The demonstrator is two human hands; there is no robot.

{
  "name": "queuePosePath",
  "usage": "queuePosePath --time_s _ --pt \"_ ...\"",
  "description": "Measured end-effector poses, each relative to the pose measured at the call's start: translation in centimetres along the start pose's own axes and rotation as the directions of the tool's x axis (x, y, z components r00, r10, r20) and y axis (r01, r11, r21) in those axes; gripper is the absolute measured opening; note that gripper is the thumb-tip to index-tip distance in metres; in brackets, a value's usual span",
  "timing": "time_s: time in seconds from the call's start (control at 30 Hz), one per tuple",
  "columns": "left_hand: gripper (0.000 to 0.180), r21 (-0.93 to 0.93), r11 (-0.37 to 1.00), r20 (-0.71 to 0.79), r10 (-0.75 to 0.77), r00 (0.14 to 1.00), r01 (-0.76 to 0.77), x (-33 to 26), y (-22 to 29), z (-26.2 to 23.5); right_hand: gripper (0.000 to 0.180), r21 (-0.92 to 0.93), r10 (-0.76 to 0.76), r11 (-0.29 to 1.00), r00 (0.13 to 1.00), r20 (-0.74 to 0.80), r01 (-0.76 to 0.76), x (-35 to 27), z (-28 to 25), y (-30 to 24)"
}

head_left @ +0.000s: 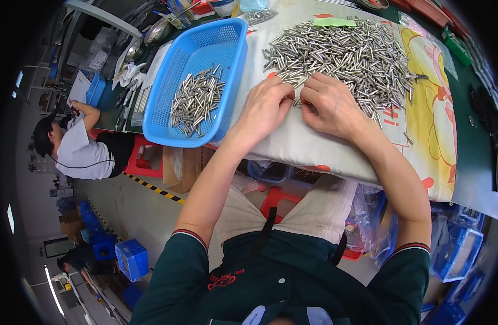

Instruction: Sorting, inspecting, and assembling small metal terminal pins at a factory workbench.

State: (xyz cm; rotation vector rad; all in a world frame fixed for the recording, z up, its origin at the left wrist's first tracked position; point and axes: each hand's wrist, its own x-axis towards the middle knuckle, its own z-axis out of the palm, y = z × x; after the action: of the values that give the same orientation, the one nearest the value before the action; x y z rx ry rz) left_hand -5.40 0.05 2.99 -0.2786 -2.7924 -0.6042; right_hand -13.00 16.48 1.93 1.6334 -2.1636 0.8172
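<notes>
A large heap of small silver metal pins [346, 54] lies on a pale padded cloth [292, 143] spread over the table. My left hand [265, 105] and my right hand [327, 103] rest side by side at the heap's near edge, fingertips pinched together on a few pins [298, 99] between them. To the left, a blue plastic basket [233, 81] holds a smaller pile of the same pins [195, 100].
A green tag [334, 22] lies at the heap's far edge. The cloth's right part shows a yellow cartoon print [430, 97]. Another person [78, 146] sits at a bench on the left. Blue crates [132, 259] stand on the floor, plastic bags [368, 216] by my knees.
</notes>
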Motion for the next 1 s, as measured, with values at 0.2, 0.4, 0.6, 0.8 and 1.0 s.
queuePosePath --time_s 0.2,0.4,0.6,0.8,1.0 --pt "0.016 -0.078 0.997 -0.135 -0.025 0.991 0.014 -1.0 -0.5 0.3 0.009 -0.033 -0.022 0.999 0.997 0.068 0.024 -0.3 0.1 -0.3" --pt "0.011 0.156 0.984 -0.036 0.088 0.995 -0.081 -0.3 0.1 -0.1 0.007 -0.179 -0.062 0.980 0.989 0.138 0.086 -0.3 -0.4 -1.0" --pt "0.004 0.344 0.927 0.011 0.154 0.988 -0.148 0.3 0.4 0.3 0.013 -0.255 -0.062 0.962 0.986 0.154 0.100 -0.6 -0.2 -1.3" --pt "0.006 0.290 0.947 0.007 0.141 0.990 -0.137 1.4 0.5 0.0 0.008 -0.012 0.096 0.995 0.985 -0.145 -0.099 -0.1 -1.0 -0.3" --pt "0.008 -0.724 0.680 -0.321 -0.183 0.929 -0.116 3.3 0.3 2.8 0.011 0.228 0.293 0.946 0.905 -0.309 -0.228 0.3 -1.5 1.3"
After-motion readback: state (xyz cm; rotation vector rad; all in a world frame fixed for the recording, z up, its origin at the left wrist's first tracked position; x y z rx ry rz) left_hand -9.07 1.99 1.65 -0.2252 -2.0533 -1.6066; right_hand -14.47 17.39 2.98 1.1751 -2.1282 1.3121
